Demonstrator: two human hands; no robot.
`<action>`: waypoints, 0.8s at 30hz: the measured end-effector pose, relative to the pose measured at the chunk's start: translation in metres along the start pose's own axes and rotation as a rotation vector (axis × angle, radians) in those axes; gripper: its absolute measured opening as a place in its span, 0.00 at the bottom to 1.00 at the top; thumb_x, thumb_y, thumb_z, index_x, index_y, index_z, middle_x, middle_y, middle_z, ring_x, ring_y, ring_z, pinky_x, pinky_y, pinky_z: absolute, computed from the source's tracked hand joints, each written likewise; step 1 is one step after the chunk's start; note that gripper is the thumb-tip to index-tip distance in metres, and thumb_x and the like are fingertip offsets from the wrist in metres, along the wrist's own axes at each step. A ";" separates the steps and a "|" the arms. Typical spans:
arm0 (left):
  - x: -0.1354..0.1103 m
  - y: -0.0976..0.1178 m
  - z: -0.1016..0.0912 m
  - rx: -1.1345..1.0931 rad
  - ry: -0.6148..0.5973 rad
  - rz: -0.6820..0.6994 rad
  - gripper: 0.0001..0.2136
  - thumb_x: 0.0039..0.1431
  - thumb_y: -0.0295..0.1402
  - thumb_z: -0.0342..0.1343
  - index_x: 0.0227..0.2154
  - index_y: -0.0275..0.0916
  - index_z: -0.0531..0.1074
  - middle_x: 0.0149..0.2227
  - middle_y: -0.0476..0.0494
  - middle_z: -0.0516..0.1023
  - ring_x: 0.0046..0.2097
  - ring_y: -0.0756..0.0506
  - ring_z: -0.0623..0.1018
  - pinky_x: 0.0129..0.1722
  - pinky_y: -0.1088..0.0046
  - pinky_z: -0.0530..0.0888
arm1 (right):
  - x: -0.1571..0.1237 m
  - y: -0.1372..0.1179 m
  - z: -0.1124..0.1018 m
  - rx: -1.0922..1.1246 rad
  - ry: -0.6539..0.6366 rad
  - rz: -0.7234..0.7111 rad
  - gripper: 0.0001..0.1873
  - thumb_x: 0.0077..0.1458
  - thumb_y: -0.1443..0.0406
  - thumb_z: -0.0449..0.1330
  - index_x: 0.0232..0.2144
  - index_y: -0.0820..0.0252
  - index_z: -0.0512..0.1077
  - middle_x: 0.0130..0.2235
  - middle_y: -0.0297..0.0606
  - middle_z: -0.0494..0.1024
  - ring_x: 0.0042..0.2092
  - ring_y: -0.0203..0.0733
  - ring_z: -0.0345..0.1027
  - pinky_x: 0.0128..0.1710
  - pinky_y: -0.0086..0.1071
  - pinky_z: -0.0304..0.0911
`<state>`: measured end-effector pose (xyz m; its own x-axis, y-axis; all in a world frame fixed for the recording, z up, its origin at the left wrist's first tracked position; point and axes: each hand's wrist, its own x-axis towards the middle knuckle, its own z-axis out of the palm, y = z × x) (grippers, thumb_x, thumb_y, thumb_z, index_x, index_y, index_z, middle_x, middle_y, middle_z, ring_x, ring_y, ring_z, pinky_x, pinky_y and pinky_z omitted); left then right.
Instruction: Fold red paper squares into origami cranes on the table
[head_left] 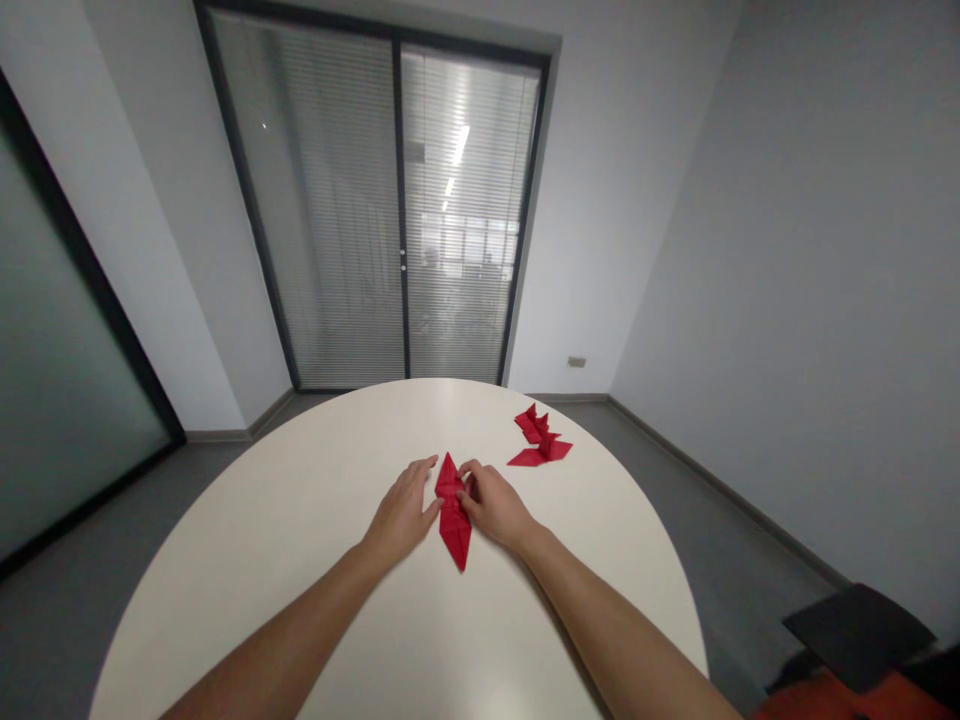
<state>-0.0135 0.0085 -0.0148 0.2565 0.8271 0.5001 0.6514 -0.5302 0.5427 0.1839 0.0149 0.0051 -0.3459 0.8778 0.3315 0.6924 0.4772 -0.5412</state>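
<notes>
A red folded paper piece [454,528], long and pointed at both ends, lies on the white round table between my hands. My left hand [405,503] is at its left edge, fingers stretched forward and apart, with the thumb tip touching the paper. From the right side, my right hand [495,503] pinches the paper's upper right part between thumb and fingers. The exact fold under those fingertips is hidden.
Several red folded paper pieces [544,450] sit together toward the table's far right. The round table [300,520] curves away to its edge on all visible sides. A dark and orange chair [859,635] stands at the lower right. Beyond is a glass partition with blinds [345,230].
</notes>
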 end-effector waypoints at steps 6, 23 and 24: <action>0.002 0.011 -0.011 0.118 -0.137 0.092 0.09 0.61 0.24 0.52 0.39 0.42 0.75 0.43 0.43 0.77 0.48 0.42 0.75 0.51 0.62 0.71 | 0.001 0.000 -0.006 -0.062 -0.042 -0.094 0.08 0.59 0.70 0.57 0.35 0.59 0.77 0.34 0.39 0.76 0.41 0.42 0.67 0.42 0.32 0.59; -0.003 0.007 -0.018 0.076 -0.207 0.113 0.14 0.62 0.26 0.53 0.47 0.44 0.78 0.49 0.43 0.81 0.51 0.41 0.77 0.55 0.61 0.70 | -0.001 0.005 -0.019 -0.198 -0.129 -0.288 0.13 0.68 0.63 0.53 0.40 0.59 0.77 0.39 0.42 0.77 0.44 0.44 0.68 0.44 0.34 0.61; -0.003 0.007 -0.018 0.072 -0.196 0.113 0.15 0.61 0.25 0.53 0.48 0.44 0.77 0.50 0.43 0.81 0.52 0.41 0.76 0.55 0.61 0.70 | -0.001 0.004 -0.020 -0.194 -0.115 -0.280 0.13 0.68 0.63 0.52 0.40 0.59 0.77 0.38 0.41 0.77 0.44 0.43 0.68 0.43 0.34 0.61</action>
<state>-0.0229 -0.0011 -0.0005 0.4598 0.7874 0.4106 0.6584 -0.6126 0.4373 0.1996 0.0150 0.0176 -0.6006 0.7182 0.3513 0.6641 0.6928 -0.2810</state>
